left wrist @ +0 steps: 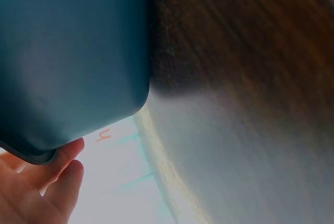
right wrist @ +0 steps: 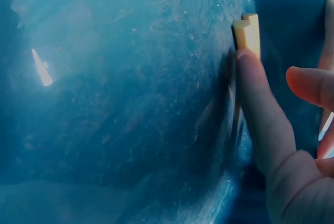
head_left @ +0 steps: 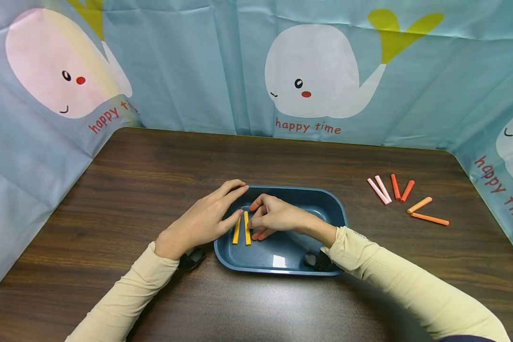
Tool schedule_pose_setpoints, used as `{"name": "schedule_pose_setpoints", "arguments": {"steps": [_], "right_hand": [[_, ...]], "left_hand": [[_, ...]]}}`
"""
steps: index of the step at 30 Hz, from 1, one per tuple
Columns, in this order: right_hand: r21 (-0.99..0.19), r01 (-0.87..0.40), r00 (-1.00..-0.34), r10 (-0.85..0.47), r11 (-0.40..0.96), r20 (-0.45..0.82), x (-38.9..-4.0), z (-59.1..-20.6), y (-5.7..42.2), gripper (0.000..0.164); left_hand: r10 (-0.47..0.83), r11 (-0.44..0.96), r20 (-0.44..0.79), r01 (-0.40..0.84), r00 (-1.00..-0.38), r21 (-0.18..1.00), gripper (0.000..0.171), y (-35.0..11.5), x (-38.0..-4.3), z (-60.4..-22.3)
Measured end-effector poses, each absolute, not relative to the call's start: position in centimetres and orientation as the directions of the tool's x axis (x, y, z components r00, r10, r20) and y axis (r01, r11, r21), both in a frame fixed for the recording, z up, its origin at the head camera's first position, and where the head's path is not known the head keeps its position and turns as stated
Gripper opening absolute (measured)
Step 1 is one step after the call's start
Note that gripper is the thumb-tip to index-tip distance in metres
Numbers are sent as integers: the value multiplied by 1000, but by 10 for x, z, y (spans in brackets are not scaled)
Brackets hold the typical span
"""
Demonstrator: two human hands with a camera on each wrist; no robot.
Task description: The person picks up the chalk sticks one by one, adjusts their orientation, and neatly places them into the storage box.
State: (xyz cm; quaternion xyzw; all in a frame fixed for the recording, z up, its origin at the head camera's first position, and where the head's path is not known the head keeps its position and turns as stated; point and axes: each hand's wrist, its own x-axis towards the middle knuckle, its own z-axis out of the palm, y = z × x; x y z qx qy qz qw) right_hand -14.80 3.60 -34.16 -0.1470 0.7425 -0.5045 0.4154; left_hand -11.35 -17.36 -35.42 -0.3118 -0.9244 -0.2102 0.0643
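Observation:
Two yellow chalk-like sticks (head_left: pixel 247 228) lie side by side, slightly angled, in the left end of a blue tray (head_left: pixel 278 271). My right hand (head_left: pixel 278 216) reaches into the tray; one fingertip touches the right-hand stick, while its other fingers stand apart. In the right wrist view that fingertip (right wrist: pixel 249 63) rests against the near yellow stick (right wrist: pixel 243 31), with the second behind it. My left hand (head_left: pixel 203 221) lies over the tray's left rim, fingers extended and thumb by the left stick. The left wrist view shows its fingers (left wrist: pixel 65 182) at the tray's corner.
To the right on the brown table (head_left: pixel 154 161) lie two pink sticks (head_left: pixel 378 191), two red sticks (head_left: pixel 395 186) and two orange sticks (head_left: pixel 429 219). A blue curtain (head_left: pixel 188 71) with printed whales borders the table's back and sides.

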Motion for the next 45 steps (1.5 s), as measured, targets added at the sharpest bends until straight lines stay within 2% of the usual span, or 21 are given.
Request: {"name": "schedule_pose_setpoints", "arguments": {"steps": [11, 29, 37, 45], "right_hand": [[-861, 159, -567, -670, 482, -480, -148, -336, 37, 42], [-883, 27, -559, -725, 470, -403, -150, -305, 68, 41], [-896, 8, -595, -718, 445, -362, -149, -297, 81, 43], [-917, 8, -639, -703, 398, -310, -147, -291, 93, 37]], "left_hand": [[547, 717, 257, 604, -797, 349, 53, -173, -113, -355], [546, 722, 230, 592, -806, 358, 53, -173, -114, -354], [549, 717, 238, 597, -801, 359, 54, -173, -115, -354], [547, 716, 241, 597, -802, 361, 54, -173, -114, -354]]}}
